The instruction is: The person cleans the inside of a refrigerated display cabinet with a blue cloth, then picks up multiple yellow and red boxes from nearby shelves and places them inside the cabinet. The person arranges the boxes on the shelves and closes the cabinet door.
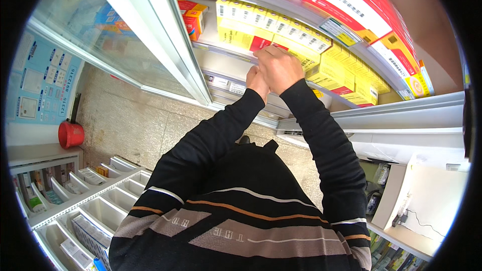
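Note:
My right hand and my left hand are close together, overlapping, in front of a shelf of yellow medicine boxes. The right hand covers part of the front of the yellow boxes, which stand in a row with their barcoded ends up. More yellow boxes lie to the right of it. The left hand is partly behind the right one, by the shelf edge. The fingertips of both hands are hidden, so whether they hold anything cannot be told.
Large red and white cartons fill the shelf above. A glass door with a white frame stands at the left. Small boxes lie on a lower shelf. A red bucket and white divided bins are at the lower left.

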